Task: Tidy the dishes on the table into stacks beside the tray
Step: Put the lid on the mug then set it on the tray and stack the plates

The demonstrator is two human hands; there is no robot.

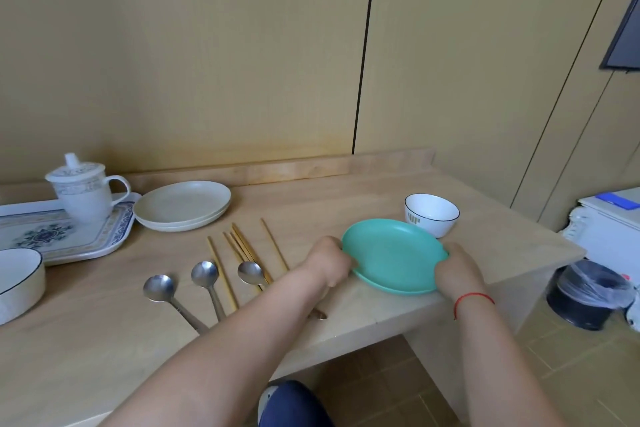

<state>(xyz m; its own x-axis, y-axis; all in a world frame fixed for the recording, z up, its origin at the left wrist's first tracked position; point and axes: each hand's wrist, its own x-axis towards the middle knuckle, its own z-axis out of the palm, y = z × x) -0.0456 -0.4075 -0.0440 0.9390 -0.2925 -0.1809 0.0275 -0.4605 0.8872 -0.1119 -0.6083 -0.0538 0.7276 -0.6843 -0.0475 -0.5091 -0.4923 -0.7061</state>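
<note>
A green plate is tilted near the table's right front, its near edge on the wood. My left hand grips its left rim and my right hand grips its right rim. Just behind it stands a small white bowl with a dark rim. Two cream plates sit stacked to the right of the patterned tray at the left. A larger white bowl is cut off by the left edge.
A lidded white mug stands on the tray. Three metal spoons and several wooden chopsticks lie between the plates and my left arm. The table's right edge drops to a lined bin on the floor.
</note>
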